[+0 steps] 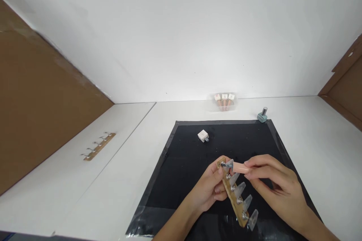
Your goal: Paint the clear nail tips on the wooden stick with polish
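Observation:
My left hand (210, 186) is closed around the upper end of a wooden strip (232, 196), holding it tilted above a black mat. Clear false nail tips (240, 189) stand along the strip on small metal ball mounts. Between the fingers of my right hand (279, 184) is a nail polish brush (240, 168) with a long pink cap as its handle. Its dark bristle end lies at the topmost nail tip, near my left thumb; whether it touches is unclear. An uncapped white square nail polish bottle (203, 135) with a grey neck lies on the mat.
The black mat (181, 150) covers part of the white table (113, 196). Behind it, a clear tray (212, 106) holds three pink-capped bottles. A grey-green piece with a metal stem (262, 116) stands at the mat's far right corner. Another wooden strip (100, 147) lies far left.

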`<control>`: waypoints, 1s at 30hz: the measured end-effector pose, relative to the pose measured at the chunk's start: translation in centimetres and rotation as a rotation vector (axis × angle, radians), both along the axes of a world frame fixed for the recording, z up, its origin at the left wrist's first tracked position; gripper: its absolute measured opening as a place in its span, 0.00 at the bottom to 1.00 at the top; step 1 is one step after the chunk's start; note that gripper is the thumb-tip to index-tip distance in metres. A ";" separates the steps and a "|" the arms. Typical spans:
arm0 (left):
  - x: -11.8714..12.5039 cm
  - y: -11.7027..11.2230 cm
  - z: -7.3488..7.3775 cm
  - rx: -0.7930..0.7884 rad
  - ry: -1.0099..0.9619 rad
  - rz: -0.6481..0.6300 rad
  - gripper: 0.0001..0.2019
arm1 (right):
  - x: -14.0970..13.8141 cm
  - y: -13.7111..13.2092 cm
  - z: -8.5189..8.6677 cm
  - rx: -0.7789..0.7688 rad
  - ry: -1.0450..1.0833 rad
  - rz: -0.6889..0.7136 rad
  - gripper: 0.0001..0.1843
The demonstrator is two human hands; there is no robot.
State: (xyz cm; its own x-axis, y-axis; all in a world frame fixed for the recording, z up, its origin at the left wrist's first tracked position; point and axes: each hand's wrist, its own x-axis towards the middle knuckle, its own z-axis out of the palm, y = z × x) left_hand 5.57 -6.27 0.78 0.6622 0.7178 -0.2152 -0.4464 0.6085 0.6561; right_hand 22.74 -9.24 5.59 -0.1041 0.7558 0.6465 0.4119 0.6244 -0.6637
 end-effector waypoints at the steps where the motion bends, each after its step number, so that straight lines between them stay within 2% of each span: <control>1: 0.1 0.0 0.1 -0.012 0.021 0.002 0.24 | -0.1 -0.1 0.0 0.022 -0.023 -0.005 0.12; 5: 0.3 0.0 0.7 -0.038 0.124 0.014 0.25 | 0.0 -0.3 0.0 0.075 -0.074 -0.031 0.14; 7: 0.4 -0.1 1.1 -0.033 0.171 0.014 0.26 | 0.3 -0.3 0.0 0.062 -0.031 -0.051 0.14; 12: 0.5 -0.2 1.4 -0.008 0.209 0.017 0.24 | 1.1 -0.1 0.0 -0.192 0.248 -0.076 0.09; 15: 0.5 -0.4 1.2 0.021 0.200 0.027 0.22 | 1.5 0.1 0.1 -0.273 0.277 -0.043 0.07; 25: 0.8 -0.5 0.7 0.086 0.257 0.010 0.24 | 1.8 0.4 0.2 -0.043 -0.093 0.030 0.07; 28: 0.7 -0.5 0.5 0.123 0.258 0.005 0.23 | 1.8 0.5 0.2 -0.011 -0.116 -0.019 0.08; 30: 0.6 -0.5 0.3 0.143 0.258 -0.007 0.23 | 1.7 0.5 0.3 -0.020 -0.102 0.000 0.08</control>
State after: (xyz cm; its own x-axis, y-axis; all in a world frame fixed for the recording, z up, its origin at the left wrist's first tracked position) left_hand 6.17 -6.78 1.08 0.6038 0.7485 -0.2740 -0.2501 0.5044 0.8265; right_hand 24.48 -8.75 5.85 -0.1682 0.7687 0.6171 0.4782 0.6111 -0.6308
